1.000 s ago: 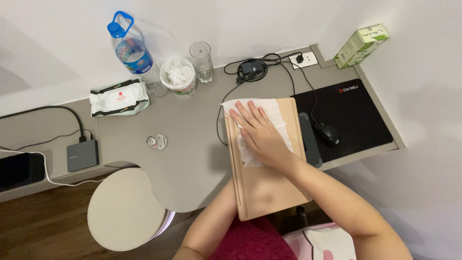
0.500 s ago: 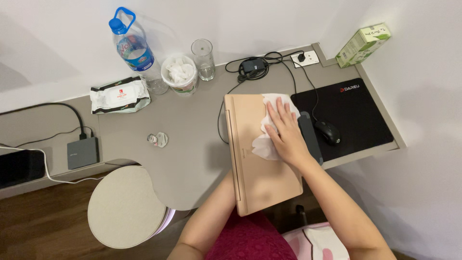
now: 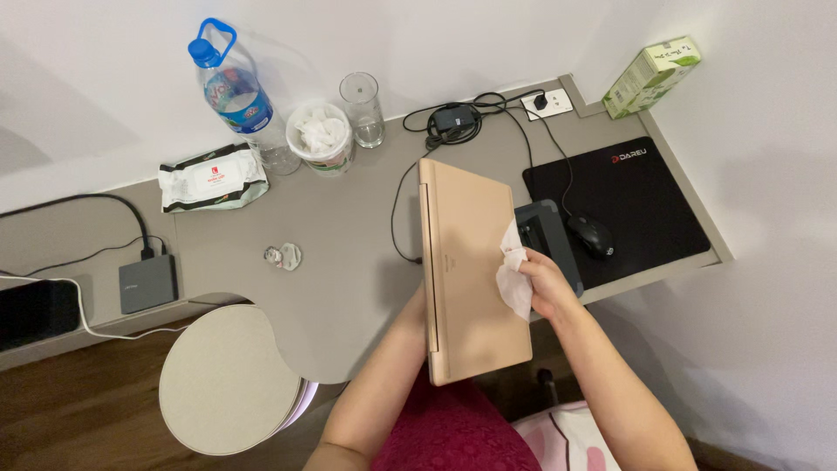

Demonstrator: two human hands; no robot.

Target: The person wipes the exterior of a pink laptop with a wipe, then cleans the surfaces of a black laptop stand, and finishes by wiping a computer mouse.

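Note:
A closed gold laptop (image 3: 466, 262) lies lengthwise over the grey desk's (image 3: 349, 253) front edge, tilted up on its right side. My right hand (image 3: 547, 283) grips a crumpled white wet wipe (image 3: 513, 272) against the laptop's right edge. My left hand (image 3: 417, 307) is mostly hidden under the laptop's left near edge, holding it up; only the wrist and forearm show. A dark grey laptop stand (image 3: 547, 240) sits just right of the laptop.
A black mouse (image 3: 590, 235) rests on a black mouse pad (image 3: 641, 205). At the back stand a water bottle (image 3: 234, 92), a cup of used wipes (image 3: 323, 138), a glass (image 3: 364, 109), a wipes pack (image 3: 212, 177), a charger with cables (image 3: 453, 118) and a green carton (image 3: 652, 74). A round stool (image 3: 227, 379) sits lower left.
My right hand slid the wipe from the lid's left across to the right edge and bunched it up. The laptop now tilts up, with the stand uncovered.

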